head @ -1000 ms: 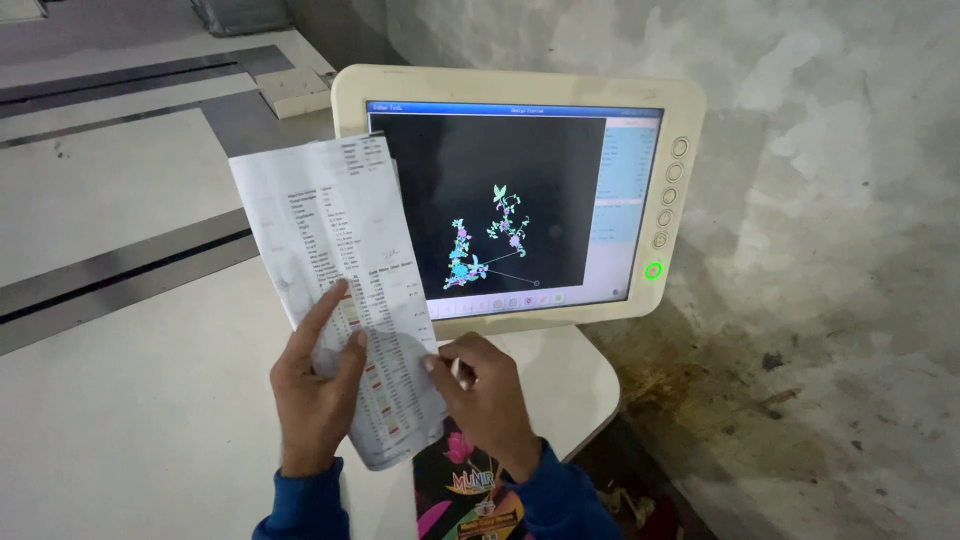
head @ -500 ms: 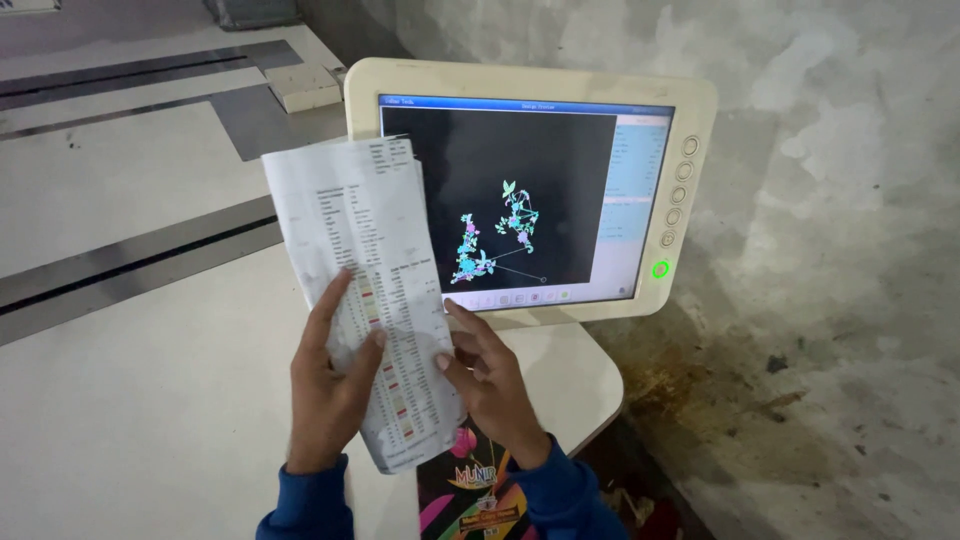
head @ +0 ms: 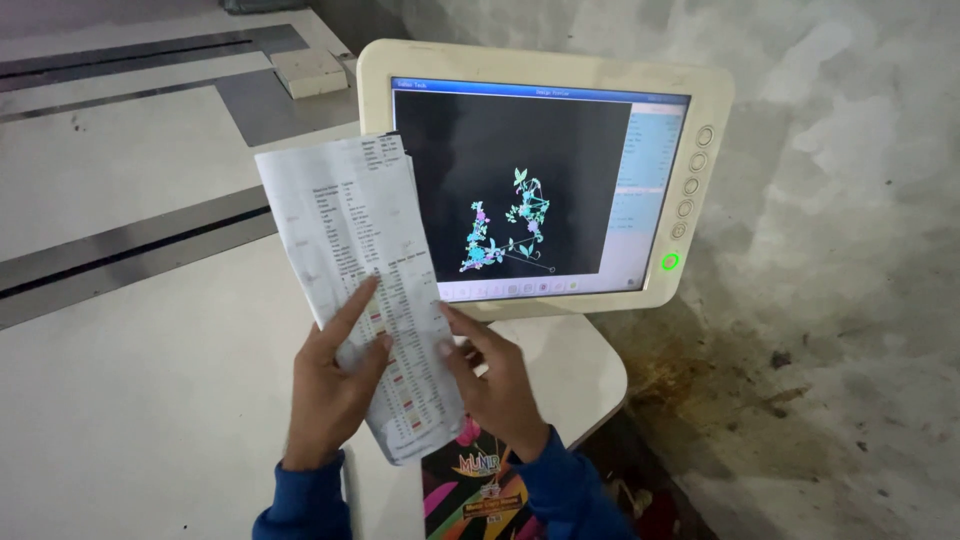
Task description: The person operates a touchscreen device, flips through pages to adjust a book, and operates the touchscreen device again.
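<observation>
Right now, in the head view, we are holding a printed sheet (head: 372,290) up in front of us, between our chest and the monitor (head: 545,175). Our left hand (head: 328,390) is supporting the sheet from its left edge, with the fingers curled behind the paper and the forefinger stretching out flat along a row of small print and colour patches. Our right hand (head: 495,385) is gripping the lower right edge, thumb on the front and the other fingers folded behind, so both hands are closed on the paper. The sheet is tilting a little to the left, and its top right corner is overlapping the monitor's cream frame.

The monitor is standing on a rounded corner of the white table (head: 130,420) and is showing a small floral design in pale colours on a black field, with a column of round buttons and a green lit one down its right side. A dark slot is running across the table to our left, and a small pale box (head: 310,72) is lying further back. A brightly coloured printed card (head: 478,490) is peeking out below the sheet, near our sleeves. To the right, a rough grey wall (head: 830,250) is showing stains.

We judge that we are reading down the list against the design on screen; carrying on calls for sliding the forefinger steadily while keeping the paper taut.
</observation>
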